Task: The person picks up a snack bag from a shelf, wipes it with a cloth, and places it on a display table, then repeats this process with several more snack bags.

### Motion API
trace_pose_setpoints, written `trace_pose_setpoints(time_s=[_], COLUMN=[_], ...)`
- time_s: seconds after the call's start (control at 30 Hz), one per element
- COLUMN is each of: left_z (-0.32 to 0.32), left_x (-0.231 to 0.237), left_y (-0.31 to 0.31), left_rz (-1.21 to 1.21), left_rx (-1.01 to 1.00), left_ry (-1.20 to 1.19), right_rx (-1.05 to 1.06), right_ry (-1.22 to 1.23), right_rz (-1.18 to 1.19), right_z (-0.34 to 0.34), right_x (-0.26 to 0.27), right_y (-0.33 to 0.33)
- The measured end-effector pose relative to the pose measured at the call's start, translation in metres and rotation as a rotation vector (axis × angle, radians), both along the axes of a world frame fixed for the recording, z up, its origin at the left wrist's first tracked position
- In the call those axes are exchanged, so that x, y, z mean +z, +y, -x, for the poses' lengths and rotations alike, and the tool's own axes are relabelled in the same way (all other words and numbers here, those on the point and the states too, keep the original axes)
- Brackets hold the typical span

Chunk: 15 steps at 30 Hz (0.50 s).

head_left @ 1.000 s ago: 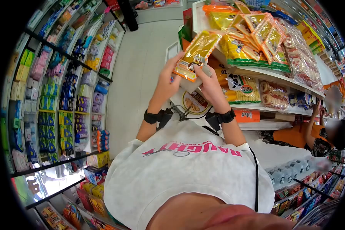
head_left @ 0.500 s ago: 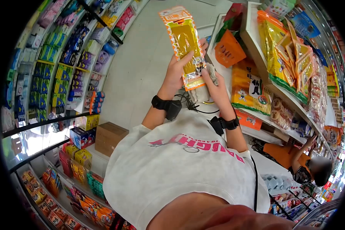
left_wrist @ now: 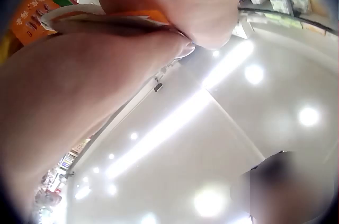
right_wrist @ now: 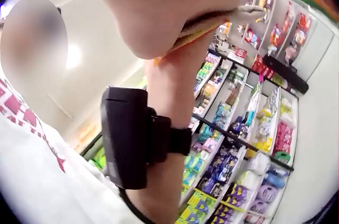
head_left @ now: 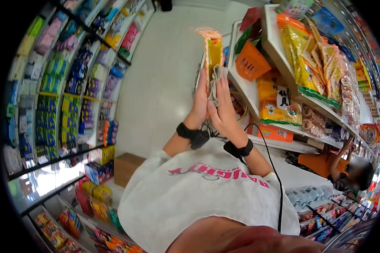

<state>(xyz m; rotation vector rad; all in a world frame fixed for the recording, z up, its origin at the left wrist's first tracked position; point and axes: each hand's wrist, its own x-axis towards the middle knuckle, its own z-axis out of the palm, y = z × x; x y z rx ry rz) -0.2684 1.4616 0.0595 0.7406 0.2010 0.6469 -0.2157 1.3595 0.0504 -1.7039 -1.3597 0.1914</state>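
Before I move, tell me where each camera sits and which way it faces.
Head: worn on the head, facing forward and down; shows left hand, right hand and shirt.
Left wrist: faces up past both hands to a ceiling light.
Right wrist: faces shelved goods; shows both hands, shirt and the left wrist's black camera.
The wrist views share the hands with the packet between them.

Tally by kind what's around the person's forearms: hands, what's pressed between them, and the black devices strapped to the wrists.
Hands: 2 (left hand, right hand)
Yellow-and-orange packet: 1
Greyish cloth: 1
Black wrist devices: 2
Total: 6
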Motion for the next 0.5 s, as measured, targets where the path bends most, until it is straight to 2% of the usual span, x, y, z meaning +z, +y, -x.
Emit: trace_pose_setpoints(time_s=[0.03,0.07,0.17,0.27,0.37,0.43,0.47,0.5], left_z=[-0.005,-0.01,-0.025,-0.033,-0.039,-0.042,-0.047,-0.048], left_x=[0.004,0.005,0.016,0.027,0.024,0.027,0.034,0.041], left_y=[-0.007,-0.013,-0.034,-0.054,-0.063,-0.07,-0.071,-0.073], left_rz=[-0.015,-0.229,-0.545,-0.522,-0.453,-0.34,-0.349,-0.324], left_rx=[-0.005,0.007,0.049,-0.097,-0.166,-0.163,-0.105,-0.137], left_ry=[-0.058,-0.017,0.009,-0.05,-0.049,-0.038,-0.069,-0.078], right_rx=[-0.019,-0.007,-0.034,-0.056,-0.136,-0.209,-0.198,-0.191], right_ry=[0.017,0.094,0.318,0.493,0.213,-0.187,-0.286,-0.306], right_rz=[-0.024,-0.087,-0.177,-0.192,-0.281,-0.311,-0.248,-0.214], right_z=[-0.006,-0.011,-0.028,-0.048,-0.062,-0.058,-0.053,-0.047], right_x=[-0.005,0.004,0.024,0.052,0.051,0.048,0.054,0.05], right_y=[0.0,0.002,-0.002,-0.024,-0.041,-0.058,-0.067,-0.077])
